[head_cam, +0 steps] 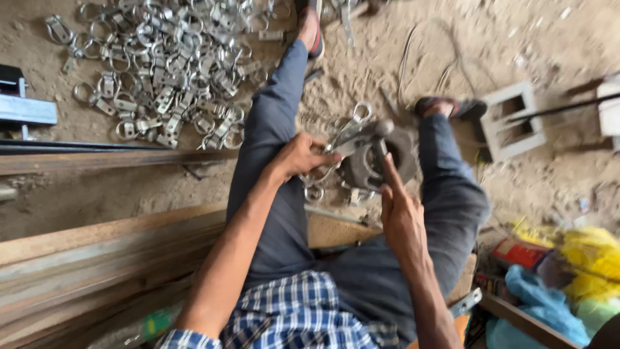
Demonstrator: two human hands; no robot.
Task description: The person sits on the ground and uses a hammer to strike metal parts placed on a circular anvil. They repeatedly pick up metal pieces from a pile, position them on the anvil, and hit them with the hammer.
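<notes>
A person is sitting on a low wooden seat (pixel 336 229) over a sandy floor (pixel 516 39), legs stretched forward, working between the knees. The left hand (pixel 300 157) is curling closed around a shiny metal ring clamp (pixel 349 132), which is lying with its long axis slanting up and away from that hand toward a round grey metal block (pixel 381 158) just beside it. The right hand (pixel 400 213) is hovering a little nearer the body, mostly open, index finger pointing up and touching the block's near edge — it is gripping nothing. So the clamp is sitting just ahead of both hands, nearer the left. A big heap of similar clamps (pixel 168 64) is lying well off to the left — beyond long steel bars (pixel 97 252).
</notes>
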